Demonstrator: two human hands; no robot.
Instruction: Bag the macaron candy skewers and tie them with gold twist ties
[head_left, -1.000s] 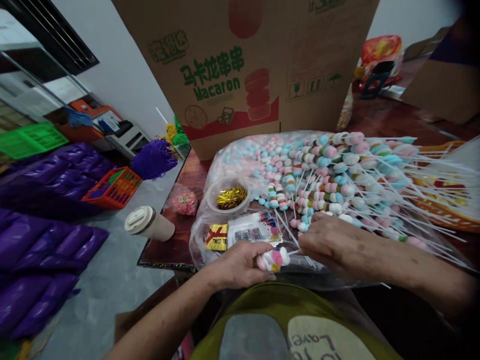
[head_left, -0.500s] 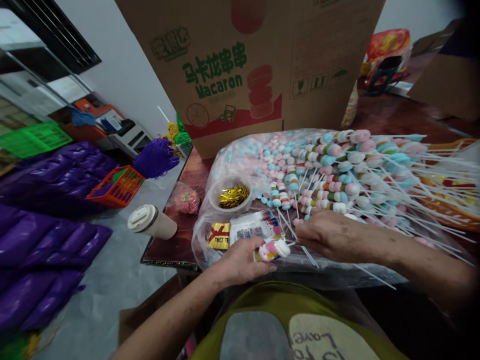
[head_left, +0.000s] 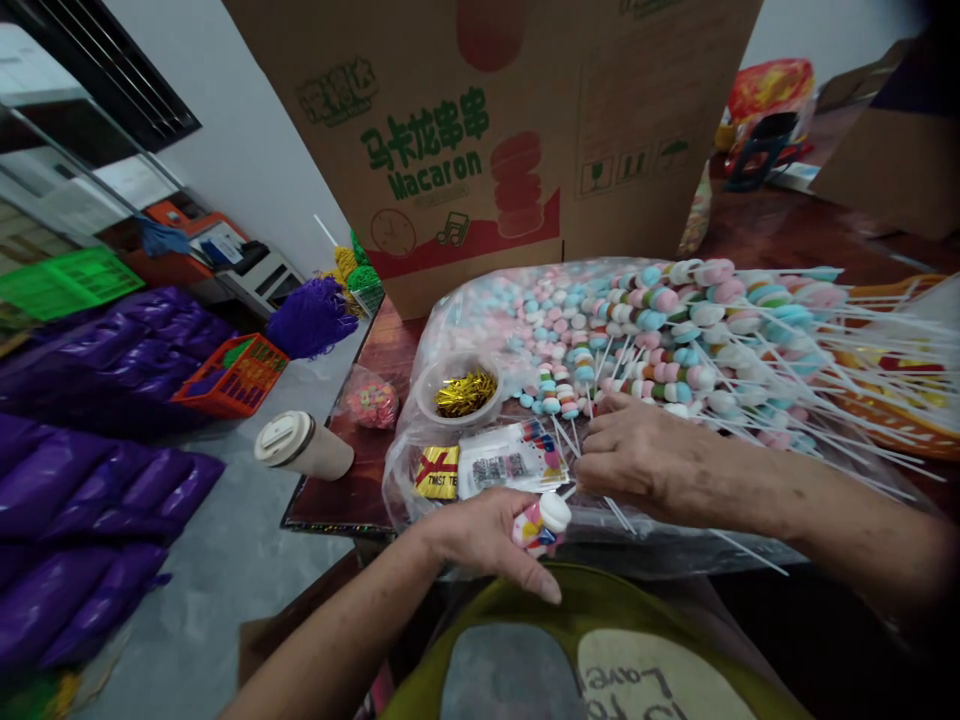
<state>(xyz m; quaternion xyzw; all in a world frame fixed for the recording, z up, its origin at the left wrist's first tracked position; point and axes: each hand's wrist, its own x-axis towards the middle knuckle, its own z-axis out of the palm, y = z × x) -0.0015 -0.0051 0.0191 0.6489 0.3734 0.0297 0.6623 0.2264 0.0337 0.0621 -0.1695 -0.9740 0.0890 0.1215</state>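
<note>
My left hand point(head_left: 487, 535) holds a marshmallow skewer point(head_left: 541, 525) in a printed wrapper, with a white piece at its right end. The thumb stands off from the wrapper. Just right of it, my right hand point(head_left: 626, 450) is closed, knuckles up, around the short bit of white stick that shows beside the white piece; its fingertips are hidden. Printed wrappers point(head_left: 510, 460) and a gold twist-tie packet point(head_left: 437, 472) lie above my left hand. Behind my right hand lie many bare marshmallow skewers point(head_left: 720, 310) and loose pastel marshmallows point(head_left: 555, 310) on clear plastic.
A bowl point(head_left: 427, 395) of gold twist ties, a bag of pink candy point(head_left: 371, 403) and a lidded cup point(head_left: 307, 445) stand to the left. The large carton point(head_left: 480, 220) blocks the back. An orange basket point(head_left: 892, 420) is at right; purple bags point(head_left: 97, 530) fill the floor at left.
My left hand has turned slightly and its thumb has moved down, away from the wrapper. My right hand has shifted a little left, closer to the wrapped skewer.
</note>
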